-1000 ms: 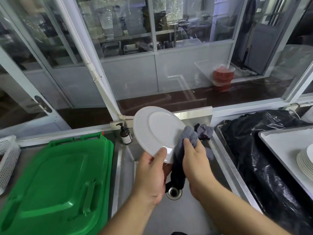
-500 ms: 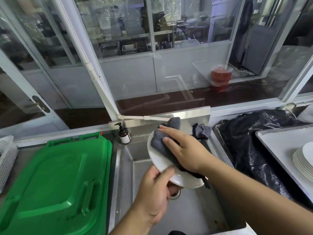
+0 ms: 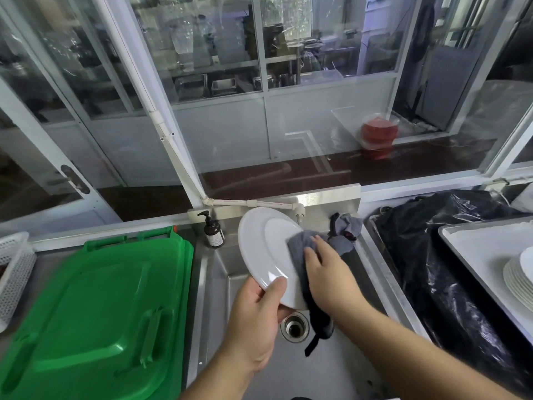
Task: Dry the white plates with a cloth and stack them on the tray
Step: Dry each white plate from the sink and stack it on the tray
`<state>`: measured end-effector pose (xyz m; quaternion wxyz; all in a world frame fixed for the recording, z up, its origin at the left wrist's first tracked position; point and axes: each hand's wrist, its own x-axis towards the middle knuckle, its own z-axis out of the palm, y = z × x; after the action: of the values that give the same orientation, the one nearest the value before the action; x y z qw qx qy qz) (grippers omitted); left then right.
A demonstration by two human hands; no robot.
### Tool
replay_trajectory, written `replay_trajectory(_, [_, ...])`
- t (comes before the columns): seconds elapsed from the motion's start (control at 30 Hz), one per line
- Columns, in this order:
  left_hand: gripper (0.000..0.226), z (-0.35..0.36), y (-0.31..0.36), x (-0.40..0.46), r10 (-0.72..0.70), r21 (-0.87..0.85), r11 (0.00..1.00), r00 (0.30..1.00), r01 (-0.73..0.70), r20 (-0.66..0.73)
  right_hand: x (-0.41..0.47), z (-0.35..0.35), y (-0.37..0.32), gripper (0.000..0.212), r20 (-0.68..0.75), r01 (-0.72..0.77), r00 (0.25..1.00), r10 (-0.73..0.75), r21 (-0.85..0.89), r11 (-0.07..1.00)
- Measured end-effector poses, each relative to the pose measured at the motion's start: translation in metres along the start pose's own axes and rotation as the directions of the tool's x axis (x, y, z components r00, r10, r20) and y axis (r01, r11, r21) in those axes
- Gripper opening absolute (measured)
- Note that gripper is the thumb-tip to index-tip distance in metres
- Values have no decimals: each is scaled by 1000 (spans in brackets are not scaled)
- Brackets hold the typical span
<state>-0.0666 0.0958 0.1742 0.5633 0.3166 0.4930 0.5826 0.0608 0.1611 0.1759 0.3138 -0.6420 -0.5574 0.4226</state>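
Since half a second ago the round white ceramic plate (image 3: 266, 249) has been tipped back up on edge, its face turned toward the person again, and the grey cloth (image 3: 302, 248) has slid from the top rim down to the right half of the face.

Left hand (image 3: 255, 319) grips the plate's lower rim, thumb lying on the front and the other fingers hidden behind it, so the face stays exposed for wiping. Right hand (image 3: 326, 272) presses the cloth flat against the plate with its fingers straight and close together, which spreads the pressure over a wide patch; the cloth's dark loose tail hangs down toward the drain (image 3: 294, 326).

Plate and cloth are held above the stainless steel sink (image 3: 259, 379), probably so drips fall into the basin and not on the table. To the right, past a crumpled black plastic bag (image 3: 450, 272), the pale rectangular tray (image 3: 484, 246) already carries a stack of white plates (image 3: 519, 278), within reach for setting this one down once dry.

A second grey rag (image 3: 347, 226) lies on the sink's back ledge, a brown pump bottle (image 3: 213, 230) stands in the corner, and a green plastic bin lid (image 3: 95, 307) lies to the left.
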Motion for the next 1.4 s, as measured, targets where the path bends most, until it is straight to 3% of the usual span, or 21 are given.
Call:
replay_trajectory(0.17, [31, -8, -4, 3, -89, -16, 996, 995, 90, 48, -29, -1, -10, 45, 153, 294, 945, -289, -15, 956])
replay_trajectory(0.33, [32, -9, -3, -4, -127, 23, 992, 987, 125, 101, -12, -14, -31, 46, 310, 556, 802, -510, -78, 827])
replay_trajectory(0.4, [31, -10, -5, -4, -137, 64, 989, 984, 130, 118, -1, -14, -38, 44, 323, 615, 768, -553, -128, 778])
replay_trajectory(0.5, [25, -15, -8, -5, -130, 93, 989, 982, 118, 134, 17, -12, -44, 42, 274, 618, 777, -567, -156, 771])
replay_trajectory(0.63, [36, -19, -11, -7, -83, 157, 986, 986, 60, 147, 40, -7, -38, 32, 92, 455, 890, -447, -119, 882])
replay_trajectory(0.77, [31, -22, -13, -6, -2, 246, 969, 995, -22, 97, 57, -7, -24, 33, -55, 95, 994, -95, -7, 995])
replay_trajectory(0.97, [28, -19, -13, -2, 47, 442, 893, 995, -83, 91, 38, 6, -4, 45, -7, -233, 971, 241, 233, 944])
replay_trajectory(1.03, [15, -17, -16, -2, 55, 545, 833, 996, -88, 77, 28, 15, -8, 49, 71, -360, 933, 354, 260, 896])
replay_trajectory(1.1, [21, -15, -17, 0, 39, 627, 776, 997, -73, 67, 20, 20, -13, 50, 115, -454, 891, 440, 267, 850])
replay_trajectory(1.17, [15, -15, -18, 1, 14, 659, 751, 998, -54, 65, 14, 20, -14, 42, 164, -479, 878, 450, 337, 811])
replay_trajectory(1.27, [18, -14, -17, 4, -14, 746, 665, 997, -48, 76, 5, 6, -19, 40, 330, -564, 826, 458, 521, 641])
replay_trajectory(1.4, [22, -5, -12, 2, -41, 854, 506, 986, -121, 164, 5, -15, -26, 70, 358, -471, 877, 319, 520, 713])
